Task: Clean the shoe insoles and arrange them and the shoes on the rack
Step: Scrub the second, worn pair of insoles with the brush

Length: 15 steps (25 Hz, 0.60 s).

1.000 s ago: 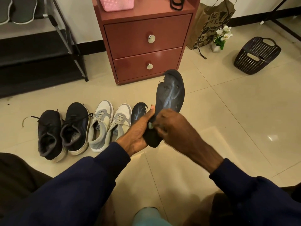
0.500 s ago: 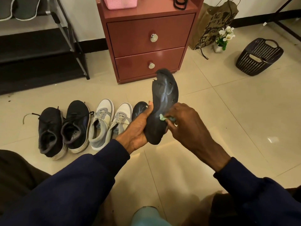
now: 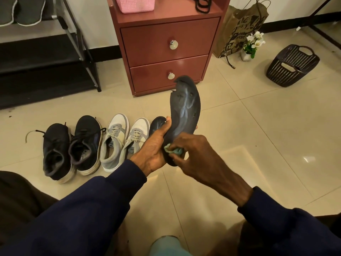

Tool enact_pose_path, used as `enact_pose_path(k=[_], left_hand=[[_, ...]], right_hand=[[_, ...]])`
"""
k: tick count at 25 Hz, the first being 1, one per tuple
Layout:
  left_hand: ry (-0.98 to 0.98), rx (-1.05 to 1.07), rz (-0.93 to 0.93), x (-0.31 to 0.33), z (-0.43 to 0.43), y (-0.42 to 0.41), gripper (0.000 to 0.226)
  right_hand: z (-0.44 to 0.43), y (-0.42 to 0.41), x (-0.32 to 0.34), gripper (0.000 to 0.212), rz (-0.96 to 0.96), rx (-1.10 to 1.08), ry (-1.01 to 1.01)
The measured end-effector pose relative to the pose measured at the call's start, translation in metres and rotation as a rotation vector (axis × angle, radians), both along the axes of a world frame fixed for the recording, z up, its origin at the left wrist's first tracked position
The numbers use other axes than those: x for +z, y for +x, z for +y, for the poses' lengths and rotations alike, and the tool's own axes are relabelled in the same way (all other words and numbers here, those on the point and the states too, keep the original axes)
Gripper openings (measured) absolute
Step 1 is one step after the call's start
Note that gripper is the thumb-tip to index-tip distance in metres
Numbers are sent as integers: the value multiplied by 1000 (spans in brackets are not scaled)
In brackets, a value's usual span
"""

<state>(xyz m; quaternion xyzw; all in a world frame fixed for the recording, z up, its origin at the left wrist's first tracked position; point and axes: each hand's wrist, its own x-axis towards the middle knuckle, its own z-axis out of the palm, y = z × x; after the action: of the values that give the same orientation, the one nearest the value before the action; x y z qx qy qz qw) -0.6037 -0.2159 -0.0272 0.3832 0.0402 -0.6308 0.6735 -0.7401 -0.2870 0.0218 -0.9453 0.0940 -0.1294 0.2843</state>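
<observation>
Charcoal-dark and worn, the insole [image 3: 185, 111] is held nearly upright above the tiled floor [image 3: 258, 137], toe end up, in front of the red drawer cabinet [image 3: 166, 52]. The left hand [image 3: 156, 143] grips its lower half, with the thumb laid along the left edge. The right hand [image 3: 195, 150] pinches a small green cloth [image 3: 174, 150] and presses it against the heel end.

Hazards, as judged:
- **Tearing:** the toe edge shows a ragged notch and the forefoot several small holes. A cloth dragged across them could catch and lengthen the tears.
- **Folding:** the upper half has no support, so hard rubbing there would likely bend it away from the cloth.
- **Slipping:** the grip is on one edge only, so a strong downward stroke could pull the insole free onto the floor.
- **Missed soil:** pale streaks run down the middle, above the cloth.

A second insole [image 3: 156, 123] lies on the floor just beside the grey sneakers [image 3: 125, 139], with the black sneakers [image 3: 72, 148] further left, and could be overlooked. On the rack [image 3: 81, 43], the top shelf already carries two grey insoles [image 3: 27, 10].
</observation>
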Motion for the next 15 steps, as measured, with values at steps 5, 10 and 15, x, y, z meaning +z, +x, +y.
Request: enact_pose_path(k=[5, 10, 15], left_hand=[[-2, 25, -18, 6, 1, -15, 39], [-12, 27, 14, 10, 1, -16, 42], [22, -14, 0, 13, 0, -24, 44]], right_hand=[[-37, 4, -4, 21, -94, -337, -213], [-20, 3, -5, 15, -10, 10, -112], [-58, -1, -7, 20, -90, -325, -156]])
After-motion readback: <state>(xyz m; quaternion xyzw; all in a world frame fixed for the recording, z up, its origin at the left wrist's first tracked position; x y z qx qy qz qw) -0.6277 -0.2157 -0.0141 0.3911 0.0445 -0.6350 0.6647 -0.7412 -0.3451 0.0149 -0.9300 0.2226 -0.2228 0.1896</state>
